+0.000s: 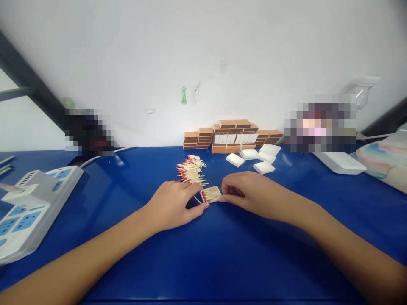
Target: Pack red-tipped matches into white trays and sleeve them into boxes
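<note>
A small open matchbox tray (212, 194) with red-tipped matches in it lies on the blue table (203, 254) between my hands. My left hand (173, 204) pinches its left end, fingers curled. On the tray's right end rests my right hand (246, 192), its fingers closed against the edge. A loose pile of matches (190, 169) lies just behind my left hand. Further back stand stacked brown matchboxes (233, 135) and a few white empty trays (254, 159).
A white and blue power strip (28, 207) with a cable sits at the left edge. A white flat object (341, 162) and a colourful item (386, 159) lie at the right. The white wall runs close behind the table.
</note>
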`<state>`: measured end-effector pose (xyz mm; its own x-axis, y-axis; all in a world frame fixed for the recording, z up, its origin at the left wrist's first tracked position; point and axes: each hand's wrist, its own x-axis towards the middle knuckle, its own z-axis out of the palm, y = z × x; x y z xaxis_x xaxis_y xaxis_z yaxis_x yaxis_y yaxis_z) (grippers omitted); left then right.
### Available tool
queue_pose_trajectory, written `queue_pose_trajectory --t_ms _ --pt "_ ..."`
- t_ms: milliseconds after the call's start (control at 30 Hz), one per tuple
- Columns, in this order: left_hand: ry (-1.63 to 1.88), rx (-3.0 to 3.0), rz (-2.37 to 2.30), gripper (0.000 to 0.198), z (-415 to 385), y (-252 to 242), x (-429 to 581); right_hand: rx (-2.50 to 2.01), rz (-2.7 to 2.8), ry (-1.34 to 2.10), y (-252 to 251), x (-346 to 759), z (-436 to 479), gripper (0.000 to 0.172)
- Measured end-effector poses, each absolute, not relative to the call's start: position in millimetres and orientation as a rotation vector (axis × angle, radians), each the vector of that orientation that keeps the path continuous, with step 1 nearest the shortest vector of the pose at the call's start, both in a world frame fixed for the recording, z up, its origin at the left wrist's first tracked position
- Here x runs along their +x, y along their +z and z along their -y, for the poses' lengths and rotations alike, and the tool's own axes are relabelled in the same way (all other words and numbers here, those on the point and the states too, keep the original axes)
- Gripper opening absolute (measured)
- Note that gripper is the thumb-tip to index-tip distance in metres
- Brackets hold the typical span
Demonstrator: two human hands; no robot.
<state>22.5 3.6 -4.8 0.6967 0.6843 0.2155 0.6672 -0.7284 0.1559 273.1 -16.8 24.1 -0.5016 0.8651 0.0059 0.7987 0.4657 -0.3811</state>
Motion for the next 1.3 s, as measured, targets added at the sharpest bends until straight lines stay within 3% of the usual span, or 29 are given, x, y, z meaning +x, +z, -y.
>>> queue_pose_trajectory --t_ms 1033,1300 --pt "0.379 2.830 -1.075 0.034 -2 -6 22 -1.291 2.524 0.438 15 266 18 0.015" --pt "0.400 2.840 -1.040 0.024 -3 -5 22 -1.147 2.411 0.556 20 260 27 0.009"
